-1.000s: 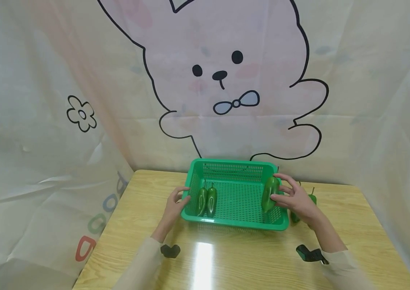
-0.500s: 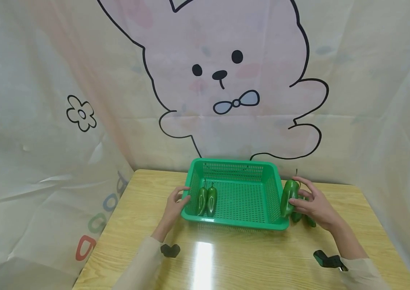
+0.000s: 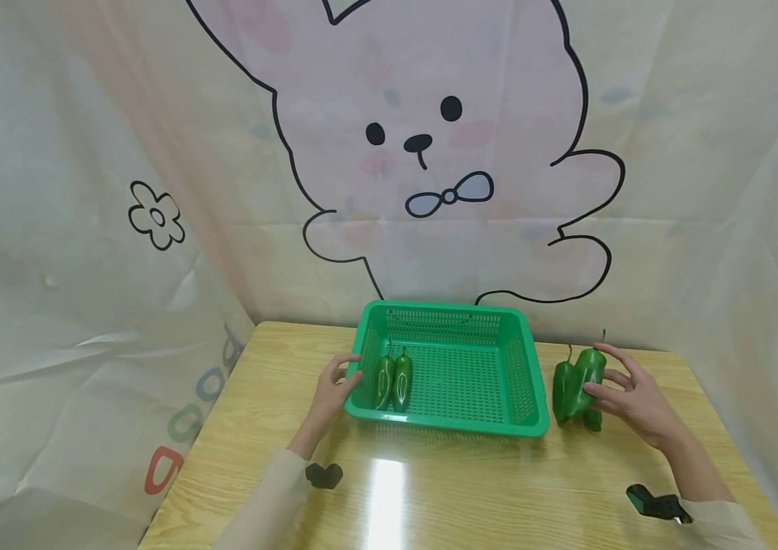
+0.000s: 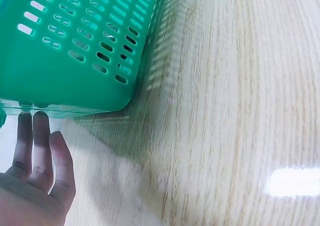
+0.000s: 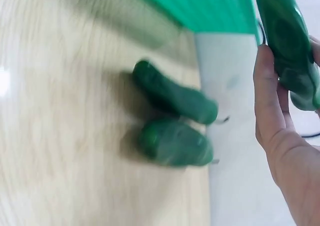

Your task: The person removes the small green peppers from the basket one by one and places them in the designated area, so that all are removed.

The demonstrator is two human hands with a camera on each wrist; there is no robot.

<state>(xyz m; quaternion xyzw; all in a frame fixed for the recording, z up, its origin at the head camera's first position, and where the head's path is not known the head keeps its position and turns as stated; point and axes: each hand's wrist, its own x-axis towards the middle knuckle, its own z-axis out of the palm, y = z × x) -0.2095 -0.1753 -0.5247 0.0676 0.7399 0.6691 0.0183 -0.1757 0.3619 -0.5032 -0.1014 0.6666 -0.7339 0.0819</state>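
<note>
A green chili pepper (image 3: 584, 382) is held between the thumb and fingers of my right hand (image 3: 639, 397), raised above the table right of the basket. Below it, two more green peppers lie on the tabletop: one pepper (image 5: 175, 96) beside another pepper (image 5: 176, 142), the latter mostly covered in the head view. My left hand (image 3: 329, 389) grips the left rim of the green plastic basket (image 3: 443, 422); in the left wrist view several fingertips (image 4: 41, 120) meet its outer wall. Inside at the left lie a pepper (image 3: 384, 382) and a second pepper (image 3: 402, 382), side by side.
The basket stands on a light wooden table (image 3: 471, 496) near its back edge. A cloth backdrop (image 3: 677, 191) printed with a cartoon animal hangs behind, and its sides flank the table.
My right hand has carried the pepper from over the basket's right end out to the right, above the two loose peppers. The left hand and basket have stayed put.
</note>
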